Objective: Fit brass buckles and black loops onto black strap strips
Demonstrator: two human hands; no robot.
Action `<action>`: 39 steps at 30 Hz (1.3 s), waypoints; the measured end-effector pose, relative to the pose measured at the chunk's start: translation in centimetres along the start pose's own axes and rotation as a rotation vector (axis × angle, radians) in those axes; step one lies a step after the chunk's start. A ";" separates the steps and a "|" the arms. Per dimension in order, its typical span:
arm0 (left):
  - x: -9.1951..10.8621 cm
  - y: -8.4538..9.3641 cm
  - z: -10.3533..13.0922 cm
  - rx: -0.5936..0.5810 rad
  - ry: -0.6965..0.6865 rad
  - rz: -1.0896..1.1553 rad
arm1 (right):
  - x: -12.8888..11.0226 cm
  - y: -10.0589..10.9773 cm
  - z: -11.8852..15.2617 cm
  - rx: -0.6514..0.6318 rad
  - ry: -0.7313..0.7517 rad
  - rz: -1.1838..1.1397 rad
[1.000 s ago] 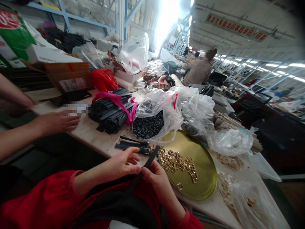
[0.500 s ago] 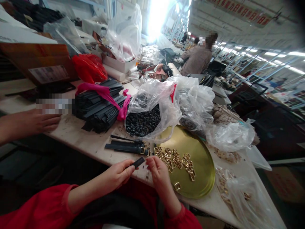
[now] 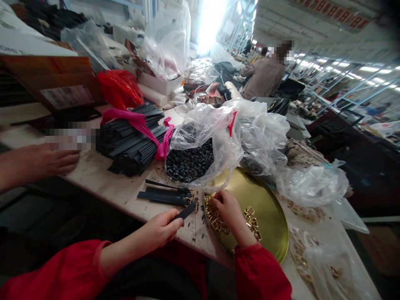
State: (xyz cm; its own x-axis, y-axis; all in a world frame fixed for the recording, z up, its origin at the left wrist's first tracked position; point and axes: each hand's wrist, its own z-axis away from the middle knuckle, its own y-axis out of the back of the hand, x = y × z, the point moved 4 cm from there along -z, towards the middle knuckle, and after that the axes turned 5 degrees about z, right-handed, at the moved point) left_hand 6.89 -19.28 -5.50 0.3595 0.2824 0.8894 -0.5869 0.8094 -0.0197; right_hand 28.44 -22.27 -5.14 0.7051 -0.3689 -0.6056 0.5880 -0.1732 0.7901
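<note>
Many small gold metal buckles [image 3: 251, 216] lie in round gold metal tray [image 3: 268, 216]; right hand [image 3: 227, 207] fingers curled on them. Left hand [image 3: 161, 229] pinches thin black strap [image 3: 185, 212].

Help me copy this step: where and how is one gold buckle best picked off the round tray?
Take a buckle at the loose edge of the gold buckles, pinching its frame across the flat with the fingertips, coming from above. They lie flat and tangled on the shallow round tray, where the right hand reaches.
</note>
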 end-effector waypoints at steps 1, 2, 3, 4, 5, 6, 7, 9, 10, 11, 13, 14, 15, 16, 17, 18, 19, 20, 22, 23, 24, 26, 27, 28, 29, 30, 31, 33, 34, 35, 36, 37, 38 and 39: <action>0.4 0.1 0.0 0.050 -0.064 -0.028 | -0.5 0.0 0.6 0.007 -0.008 -0.057; 0.8 0.1 0.0 0.097 -0.129 -0.053 | -1.2 -0.2 1.3 0.003 -0.023 -0.169; 1.3 0.1 0.1 0.135 -0.188 -0.069 | -2.0 -0.6 2.2 -0.012 -0.051 -0.341; 1.7 -0.1 0.1 0.159 -0.232 -0.072 | -2.9 -1.2 3.1 -0.034 -0.091 -0.556; 2.0 -0.3 0.3 0.174 -0.261 -0.068 | -3.8 -2.0 4.0 -0.056 -0.139 -0.786; 2.3 -0.4 0.4 0.190 -0.284 -0.061 | -4.6 -2.9 4.9 -0.071 -0.188 -0.995; 2.6 -0.6 0.7 0.211 -0.306 -0.060 | -5.4 -3.8 5.8 -0.073 -0.229 -1.152; 2.8 -0.8 1.3 0.267 -0.340 -0.075 | -6.6 -5.4 7.1 -0.047 -0.259 -1.282; 2.7 -0.9 1.7 0.297 -0.351 -0.085 | -7.0 -6.0 7.5 -0.027 -0.254 -1.298; 2.6 -0.9 2.0 0.322 -0.360 -0.092 | -7.2 -6.5 7.9 -0.007 -0.243 -1.297; 2.3 -1.0 2.7 0.346 -0.367 -0.114 | -7.3 -7.2 8.3 0.018 -0.223 -1.268; 2.1 -1.1 2.9 0.350 -0.366 -0.135 | -7.3 -7.4 8.4 0.026 -0.217 -1.244; 2.0 -1.1 3.1 0.347 -0.365 -0.162 | -7.3 -7.4 8.5 0.036 -0.210 -1.211; 1.8 -1.1 3.3 0.341 -0.367 -0.184 | -7.2 -7.3 8.6 0.044 -0.196 -1.170; 1.8 -1.1 3.4 0.336 -0.373 -0.191 | -7.3 -6.9 8.7 0.048 -0.171 -1.118; 1.8 -0.9 3.5 0.337 -0.378 -0.178 | -7.5 -6.4 8.9 0.037 -0.129 -1.049; 1.8 -0.7 3.6 0.342 -0.374 -0.144 | -7.8 -5.9 9.1 0.001 -0.073 -0.964; 1.7 -0.4 3.7 0.347 -0.356 -0.098 | -8.2 -5.3 9.4 -0.061 -0.008 -0.876; 1.5 0.2 3.9 0.342 -0.270 0.005 | -9.1 -4.3 10.2 -0.212 0.125 -0.726; 1.4 0.3 4.0 0.315 -0.212 0.057 | -9.3 -3.9 10.6 -0.254 0.183 -0.671; 1.3 0.2 4.1 0.271 -0.159 0.108 | -9.4 -3.5 11.0 -0.246 0.225 -0.635; 1.2 -0.3 4.5 0.166 -0.082 0.200 | -9.0 -2.8 11.3 -0.127 0.238 -0.610; 1.2 -0.6 4.7 0.120 -0.054 0.235 | -8.7 -2.8 11.4 -0.072 0.214 -0.617; 1.1 -1.0 4.9 0.083 -0.032 0.258 | -8.3 -3.0 11.4 -0.049 0.183 -0.643; 1.1 -1.2 5.1 0.057 -0.015 0.267 | -8.0 -3.4 11.4 -0.069 0.150 -0.687; 1.1 -1.5 5.2 0.035 -0.006 0.260 | -7.7 -3.9 11.3 -0.119 0.119 -0.752; 1.0 -1.6 5.4 0.011 -0.010 0.236 | -7.6 -4.3 11.3 -0.170 0.088 -0.828; 1.0 -1.7 5.7 -0.026 -0.052 0.147 | -7.3 -4.7 11.2 -0.193 -0.003 -1.003; 0.9 -1.5 5.8 -0.024 -0.078 0.089 | -7.2 -4.8 11.1 -0.164 -0.074 -1.098; 0.9 -1.3 6.0 -0.013 -0.100 0.023 | -7.0 -4.8 11.1 -0.123 -0.154 -1.198; 0.9 -1.1 6.1 0.005 -0.120 -0.048 | -6.9 -5.0 11.2 -0.084 -0.233 -1.297; 0.9 -0.9 6.3 0.022 -0.141 -0.126 | -6.9 -5.2 11.3 -0.070 -0.302 -1.386; 1.0 -0.8 6.5 0.036 -0.170 -0.208 | -7.0 -5.5 11.4 -0.080 -0.359 -1.459; 1.2 -0.8 6.6 0.041 -0.206 -0.290 | -7.1 -5.9 11.6 -0.105 -0.397 -1.513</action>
State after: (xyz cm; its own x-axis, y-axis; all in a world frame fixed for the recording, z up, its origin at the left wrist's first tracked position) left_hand 3.00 -22.95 -1.36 0.3638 -0.0693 0.9289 -0.5123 0.8180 0.2617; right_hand 15.35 -29.16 -4.39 -0.6784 -0.1285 -0.7234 0.6615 -0.5353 -0.5253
